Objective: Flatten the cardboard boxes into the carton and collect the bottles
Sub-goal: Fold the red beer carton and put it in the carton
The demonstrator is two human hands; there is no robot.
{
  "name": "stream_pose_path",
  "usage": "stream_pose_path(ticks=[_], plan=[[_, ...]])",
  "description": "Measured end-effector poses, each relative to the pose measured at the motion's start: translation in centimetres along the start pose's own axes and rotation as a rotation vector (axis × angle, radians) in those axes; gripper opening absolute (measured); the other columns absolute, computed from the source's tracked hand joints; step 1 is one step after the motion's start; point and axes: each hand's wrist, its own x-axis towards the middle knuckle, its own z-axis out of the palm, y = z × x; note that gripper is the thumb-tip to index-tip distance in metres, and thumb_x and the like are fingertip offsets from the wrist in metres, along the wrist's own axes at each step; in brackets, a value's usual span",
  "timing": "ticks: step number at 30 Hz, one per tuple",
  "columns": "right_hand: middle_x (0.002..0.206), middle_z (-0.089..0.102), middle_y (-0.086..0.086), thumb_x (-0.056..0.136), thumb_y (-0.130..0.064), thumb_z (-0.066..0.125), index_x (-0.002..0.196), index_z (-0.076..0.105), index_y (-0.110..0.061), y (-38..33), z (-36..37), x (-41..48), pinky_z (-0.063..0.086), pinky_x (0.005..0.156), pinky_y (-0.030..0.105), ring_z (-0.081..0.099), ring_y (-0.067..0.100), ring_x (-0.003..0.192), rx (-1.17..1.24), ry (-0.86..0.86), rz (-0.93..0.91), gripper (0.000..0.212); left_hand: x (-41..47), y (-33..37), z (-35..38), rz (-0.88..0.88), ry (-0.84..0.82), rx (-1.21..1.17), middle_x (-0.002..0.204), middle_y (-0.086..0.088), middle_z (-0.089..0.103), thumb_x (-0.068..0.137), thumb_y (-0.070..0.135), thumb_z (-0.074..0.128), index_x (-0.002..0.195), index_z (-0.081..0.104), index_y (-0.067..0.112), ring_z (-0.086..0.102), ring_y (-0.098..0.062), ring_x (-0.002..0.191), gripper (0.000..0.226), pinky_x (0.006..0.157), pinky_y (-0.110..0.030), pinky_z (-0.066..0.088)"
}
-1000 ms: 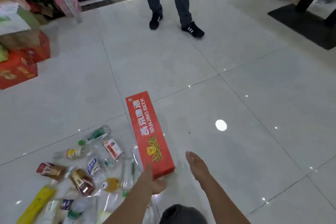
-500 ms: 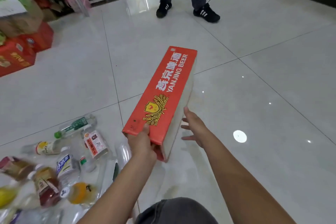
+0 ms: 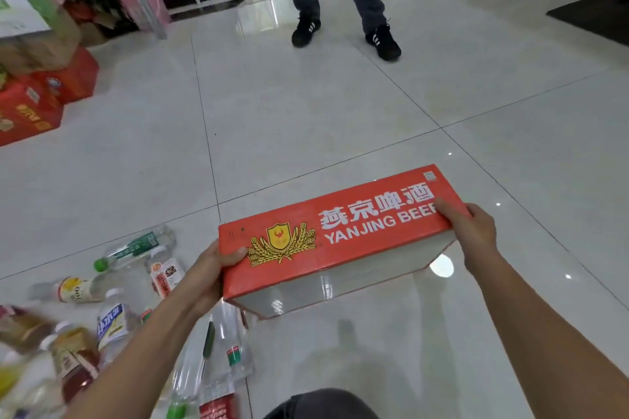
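A red Yanjing Beer cardboard box (image 3: pixel 340 231) hangs above the white tiled floor, held crosswise in front of me with its red face up and its pale side toward me. My left hand (image 3: pixel 211 269) grips its left end, thumb on the red face. My right hand (image 3: pixel 471 231) grips its right end, thumb over the lettering. Several plastic bottles (image 3: pixel 112 316) lie scattered on the floor at the lower left, some clear, some with coloured labels.
A person's legs in dark trousers and black shoes (image 3: pixel 343 34) stand on the floor ahead. Red and brown cartons (image 3: pixel 41 92) are stacked at the far left. A dark mat (image 3: pixel 592 17) lies at the far right. My knee (image 3: pixel 323 405) shows at the bottom edge.
The box was lying on the floor lengthwise. My left hand lifted it, my right hand took its other end, and it has turned crosswise in front of me.
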Motion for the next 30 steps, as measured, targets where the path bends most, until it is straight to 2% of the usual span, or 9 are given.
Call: stream_pose_path(ticks=[3,5,8,11,14,17,21,27,30], plan=[[0.109,0.066,0.014,0.074,-0.045,0.075,0.105,0.061,-0.006,-2.9,-3.2,-2.8,0.044,0.081,0.034,0.059,0.027,0.091,-0.125,0.051,0.048,0.051,-4.0,2.3,1.0,-0.061,-0.044,-0.063,0.123,-0.017,0.065,0.067,0.006,0.071,0.128,0.052,0.011,0.065,-0.031,0.1,0.064,0.079,-0.038,0.06],[0.103,0.065,0.017,0.074,-0.059,0.069,0.1,0.058,-0.004,-7.3,-4.6,-5.9,0.044,0.082,0.037,0.057,0.029,0.089,-0.325,0.028,0.083,0.061,-7.9,5.3,0.5,-0.105,-0.032,-0.1,0.114,-0.015,0.07,0.058,0.008,0.081,0.127,0.054,0.009,0.07,-0.029,0.092,0.074,0.073,-0.037,0.062],[0.099,0.059,0.013,0.063,-0.081,0.052,0.103,0.049,-0.006,-16.4,-4.8,-11.9,0.046,0.088,0.043,0.058,0.033,0.093,-0.588,-0.081,0.107,0.085,-15.9,10.6,-1.8,-0.145,0.058,-0.173,0.099,-0.012,0.074,0.077,0.0,0.069,0.125,0.055,0.009,0.073,-0.025,0.076,0.051,0.066,-0.037,0.062],[0.108,0.06,0.015,0.069,-0.079,0.054,0.114,0.044,-0.008,-25.8,-3.2,-19.4,0.047,0.094,0.048,0.06,0.037,0.103,-0.71,-0.217,0.044,0.084,-26.2,16.2,-4.7,-0.149,0.18,-0.226,0.096,-0.013,0.073,0.087,-0.003,0.059,0.124,0.055,0.008,0.072,-0.025,0.072,0.039,0.061,-0.037,0.061],[0.116,0.062,0.018,0.078,-0.068,0.055,0.121,0.043,-0.003,-33.9,-1.3,-28.0,0.048,0.093,0.049,0.061,0.038,0.104,-0.764,-0.339,0.011,0.078,-37.7,21.3,-7.4,-0.133,0.387,-0.332,0.077,-0.007,0.076,0.092,0.017,0.059,0.107,0.062,0.011,0.072,-0.02,0.06,0.016,0.055,-0.033,0.059],[0.114,0.063,0.019,0.08,-0.062,0.059,0.121,0.046,0.001,-40.1,0.9,-36.2,0.049,0.092,0.045,0.062,0.034,0.095,-0.79,-0.504,-0.012,0.076,-48.2,24.6,-10.2,-0.122,0.592,-0.45,0.078,-0.007,0.076,0.097,0.044,0.043,0.093,0.066,0.017,0.072,-0.019,0.061,0.036,0.06,-0.033,0.059],[0.106,0.068,0.017,0.078,-0.064,0.059,0.117,0.051,0.0,-44.3,5.6,-45.8,0.052,0.089,0.043,0.064,0.03,0.085,-0.865,-0.722,-0.088,0.075,-59.1,24.8,-14.5,-0.126,0.796,-0.612,0.087,-0.011,0.072,0.098,0.048,0.036,0.089,0.065,0.012,0.07,-0.017,0.056,0.047,0.054,-0.029,0.056],[0.104,0.065,0.016,0.083,-0.059,0.057,0.113,0.049,0.0,-45.9,16.9,-60.9,0.048,0.081,0.036,0.058,0.027,0.081,-1.009,-1.016,-0.36,0.067,-71.8,21.4,-21.9,-0.084,1.069,-0.91,0.108,-0.022,0.069,0.092,0.058,0.042,0.108,0.064,0.009,0.067,-0.04,0.097,0.056,0.09,-0.058,0.05],[0.109,0.064,0.018,0.084,-0.059,0.055,0.113,0.046,0.0,-44.5,23.3,-69.3,0.049,0.085,0.038,0.062,0.033,0.092,-1.082,-1.139,-0.493,0.067,-76.1,18.8,-26.2,-0.049,1.183,-1.022,0.098,-0.023,0.069,0.095,0.053,0.038,0.097,0.062,0.012,0.065,-0.04,0.091,0.047,0.083,-0.051,0.053]])
